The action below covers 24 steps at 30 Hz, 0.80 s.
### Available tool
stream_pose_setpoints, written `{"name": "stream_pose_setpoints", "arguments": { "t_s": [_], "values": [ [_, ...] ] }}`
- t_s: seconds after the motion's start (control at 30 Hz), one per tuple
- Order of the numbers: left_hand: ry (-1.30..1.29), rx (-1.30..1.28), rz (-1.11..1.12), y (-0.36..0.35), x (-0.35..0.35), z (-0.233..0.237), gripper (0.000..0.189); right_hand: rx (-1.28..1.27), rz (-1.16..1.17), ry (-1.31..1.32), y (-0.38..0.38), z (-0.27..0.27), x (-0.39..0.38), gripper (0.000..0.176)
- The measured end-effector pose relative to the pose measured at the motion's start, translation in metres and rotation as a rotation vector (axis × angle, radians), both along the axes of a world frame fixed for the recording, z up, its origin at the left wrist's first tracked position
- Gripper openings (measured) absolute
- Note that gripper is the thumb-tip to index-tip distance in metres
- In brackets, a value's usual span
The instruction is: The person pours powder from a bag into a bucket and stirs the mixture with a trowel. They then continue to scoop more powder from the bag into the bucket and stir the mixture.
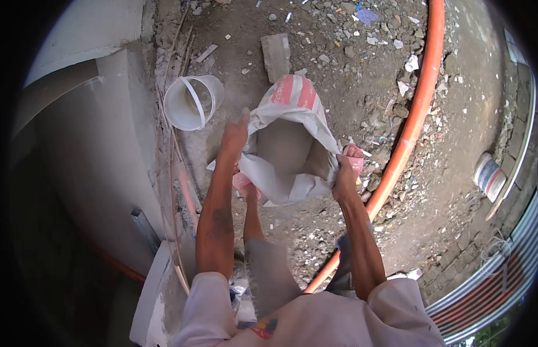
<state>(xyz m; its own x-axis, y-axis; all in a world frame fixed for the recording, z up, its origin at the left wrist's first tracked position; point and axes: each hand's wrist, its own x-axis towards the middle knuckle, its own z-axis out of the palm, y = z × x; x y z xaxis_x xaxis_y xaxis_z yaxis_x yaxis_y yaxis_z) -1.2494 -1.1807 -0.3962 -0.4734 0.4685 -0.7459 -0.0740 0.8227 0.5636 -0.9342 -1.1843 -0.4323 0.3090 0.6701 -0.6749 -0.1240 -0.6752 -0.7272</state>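
A white sack with red print (293,95) stands between my feet with its mouth wide open. Grey powder (283,144), like cement, shows inside it. My left hand (236,136) is closed on the left edge of the sack's mouth. On the right edge, my right hand (344,179) grips the rim, its fingers partly hidden by the sack. Just beyond my left hand, a white bucket (185,110) lies tipped, its handle across the opening.
A concrete block (276,56) lies beyond the sack. An orange pipe (416,124) curves along the right over rubble. Thin rods (175,144) run beside the wall (127,115) at left. Farther right are another bucket (490,176) and corrugated sheets (500,277).
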Motion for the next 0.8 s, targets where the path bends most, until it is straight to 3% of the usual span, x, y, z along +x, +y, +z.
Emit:
{"name": "stream_pose_setpoints", "arguments": {
  "t_s": [0.03, 0.1, 0.13, 0.17, 0.2, 0.23, 0.3, 0.33, 0.43, 0.47, 0.57, 0.7, 0.8],
  "values": [
    [0.072, 0.019, -0.102, 0.010, -0.005, -0.011, 0.061, -0.026, -0.032, 0.033, 0.008, -0.004, -0.005, 0.033],
    [0.125, -0.128, -0.229, 0.034, -0.016, -0.008, 0.060, -0.344, -0.155, 0.483, 0.042, 0.004, -0.018, 0.034],
    [0.129, -0.236, -0.300, 0.026, -0.010, 0.000, 0.060, -0.298, 0.014, 0.361, 0.037, -0.005, -0.013, 0.037],
    [0.229, -0.178, -0.300, 0.011, -0.001, 0.004, 0.059, -0.244, 0.190, 0.240, 0.032, -0.007, -0.006, 0.040],
    [0.346, -0.081, -0.289, 0.011, 0.006, 0.007, 0.059, -0.296, 0.378, -0.110, 0.054, 0.052, -0.033, 0.059],
    [0.460, 0.013, -0.275, 0.010, 0.014, 0.016, 0.061, -0.116, 0.514, -0.372, 0.053, 0.057, -0.037, 0.064],
    [0.695, -0.040, -0.509, 0.012, 0.033, 0.050, 0.066, 0.277, 0.753, -0.890, 0.058, 0.061, -0.044, 0.076],
    [0.791, -0.039, -0.604, 0.011, 0.038, 0.054, 0.068, 0.244, 0.855, -0.825, 0.068, 0.060, -0.043, 0.086],
    [0.838, -0.097, -0.779, 0.029, 0.052, 0.057, 0.071, 0.290, 1.149, -0.767, 0.111, 0.056, -0.049, 0.080],
    [0.816, -0.049, -0.787, 0.034, 0.050, 0.042, 0.068, 0.262, 1.242, -0.593, 0.120, 0.016, -0.041, 0.062],
    [0.543, -0.028, -0.705, 0.041, 0.029, -0.011, 0.055, -0.089, 1.145, -0.058, 0.150, 0.003, -0.038, 0.040],
    [-0.168, -0.023, -0.479, 0.051, -0.016, -0.010, 0.043, -0.282, 1.016, 0.212, 0.177, -0.011, -0.019, 0.042],
    [-0.187, -0.131, -0.493, 0.060, -0.045, -0.025, 0.050, -0.411, 1.002, 0.294, 0.189, -0.031, -0.014, 0.042]
  ]
}}
